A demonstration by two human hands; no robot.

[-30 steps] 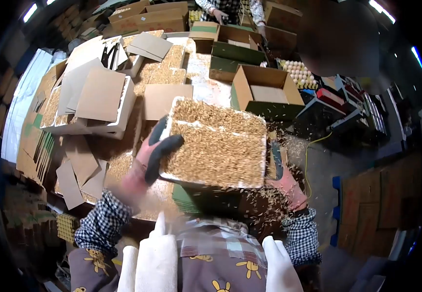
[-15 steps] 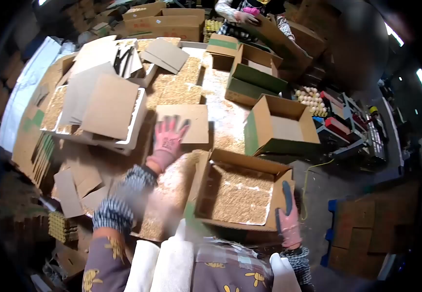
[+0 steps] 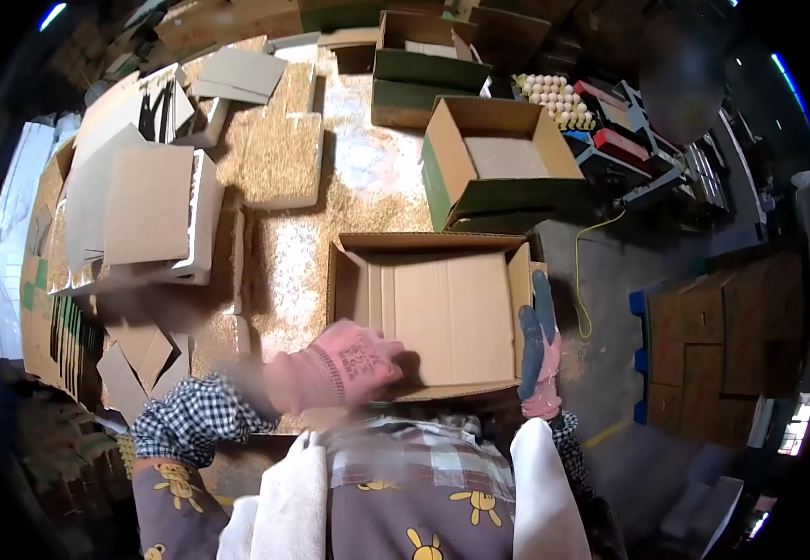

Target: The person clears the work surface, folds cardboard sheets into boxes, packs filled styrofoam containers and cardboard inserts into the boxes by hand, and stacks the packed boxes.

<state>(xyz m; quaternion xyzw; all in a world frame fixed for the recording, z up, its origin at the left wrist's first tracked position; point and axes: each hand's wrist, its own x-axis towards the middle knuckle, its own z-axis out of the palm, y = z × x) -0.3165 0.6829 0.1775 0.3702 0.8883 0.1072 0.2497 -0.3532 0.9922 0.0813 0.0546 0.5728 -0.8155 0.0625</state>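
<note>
An open cardboard box [image 3: 358, 289] stands right in front of me, and a flat brown cardboard sheet [image 3: 451, 313] covers its inside. My left hand [image 3: 353, 364], in a pink glove, is at the box's near left corner with its fingers curled; what lies under them is hidden. Along the right wall my right hand [image 3: 540, 345], in a pink glove with dark fingers, rests with its fingers stretched out against the cardboard.
Behind stands another open box [image 3: 507, 205], with a green-sided one [image 3: 414, 98] farther back. White trays of husks [image 3: 279, 154] and loose cardboard sheets [image 3: 148, 201] lie left. An egg tray [image 3: 554, 98] and a machine [image 3: 643, 154] are at the right.
The sheet under my left hand on the table is gone from there, and cardboard now covers the husks in the box. My left hand has come back to the box; my right hand stays at its right wall.
</note>
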